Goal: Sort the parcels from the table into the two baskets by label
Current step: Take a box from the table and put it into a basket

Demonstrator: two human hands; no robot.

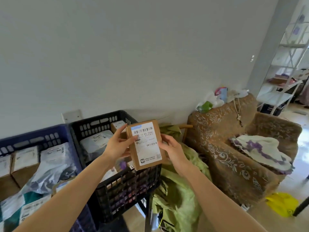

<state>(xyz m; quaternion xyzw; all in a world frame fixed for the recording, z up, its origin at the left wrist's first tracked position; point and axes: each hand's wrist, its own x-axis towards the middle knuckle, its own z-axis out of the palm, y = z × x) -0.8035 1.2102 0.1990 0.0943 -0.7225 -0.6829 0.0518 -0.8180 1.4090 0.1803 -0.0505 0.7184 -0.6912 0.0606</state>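
I hold a small brown cardboard parcel (145,144) upright in front of me, its white barcode label facing me. My left hand (117,144) grips its left edge and my right hand (172,148) grips its right edge. The parcel hovers over the right rim of the black basket (127,186), which holds several boxes and grey mailer bags. To the left stands the blue basket (33,138), also filled with several cardboard boxes and plastic mailers. The table is not in view.
A brown patterned armchair (234,148) with a white and purple cloth stands to the right. Crumpled green fabric (177,190) lies between the black basket and the armchair. A yellow bag (282,205) lies on the floor. White shelves stand at the far right.
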